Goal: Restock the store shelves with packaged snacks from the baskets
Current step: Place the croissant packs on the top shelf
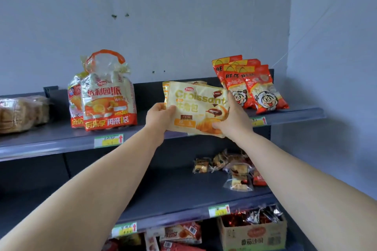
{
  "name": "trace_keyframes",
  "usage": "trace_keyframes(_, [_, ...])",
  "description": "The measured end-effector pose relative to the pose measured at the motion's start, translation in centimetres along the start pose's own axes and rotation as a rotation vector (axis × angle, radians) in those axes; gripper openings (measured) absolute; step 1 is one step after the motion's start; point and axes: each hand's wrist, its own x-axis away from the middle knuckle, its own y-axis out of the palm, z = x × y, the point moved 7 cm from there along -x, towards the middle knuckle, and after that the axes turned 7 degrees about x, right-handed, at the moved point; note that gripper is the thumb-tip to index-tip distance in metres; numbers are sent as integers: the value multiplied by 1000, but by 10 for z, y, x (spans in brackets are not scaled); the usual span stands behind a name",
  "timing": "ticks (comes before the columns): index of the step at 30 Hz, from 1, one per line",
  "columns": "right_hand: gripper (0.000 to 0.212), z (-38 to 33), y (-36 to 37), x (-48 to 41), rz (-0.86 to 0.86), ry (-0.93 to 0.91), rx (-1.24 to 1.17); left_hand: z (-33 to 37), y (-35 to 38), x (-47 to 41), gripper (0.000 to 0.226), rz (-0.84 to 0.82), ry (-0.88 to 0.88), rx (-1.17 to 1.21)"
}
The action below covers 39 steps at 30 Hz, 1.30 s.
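Note:
A pale yellow croissant bag [195, 106] is held upright over the front of the top shelf [61, 138]. My left hand [158, 117] grips its left edge, thumb on the front. My right hand [232, 118] grips its lower right corner and right side. Behind it another croissant bag [199, 83] peeks out, mostly hidden. No basket is in view.
On the top shelf stand orange-handled cake bags [108, 98] to the left, bread packs [20, 114] at far left and red snack bags [251, 85] to the right. The middle shelf holds small wrapped pastries [230, 167]. Below sit a cardboard box [253, 234] and red packets [179, 236].

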Motion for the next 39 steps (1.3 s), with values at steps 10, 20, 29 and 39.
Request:
trace_keyframes(10, [97, -14, 71, -134, 65, -7, 24, -6, 10, -158, 25, -58, 25, -249])
trace_keyframes(20, [105, -8, 147, -187, -95, 22, -66, -48, 20, -242, 33, 22, -118, -353])
trace_keyframes(29, [74, 0, 181, -188, -232, -45, 78, -58, 29, -249, 45, 180, -66, -561])
trace_keyframes(39, [46, -23, 131, -159, 116, -171, 18, -34, 33, -198, 53, 79, 20, -799])
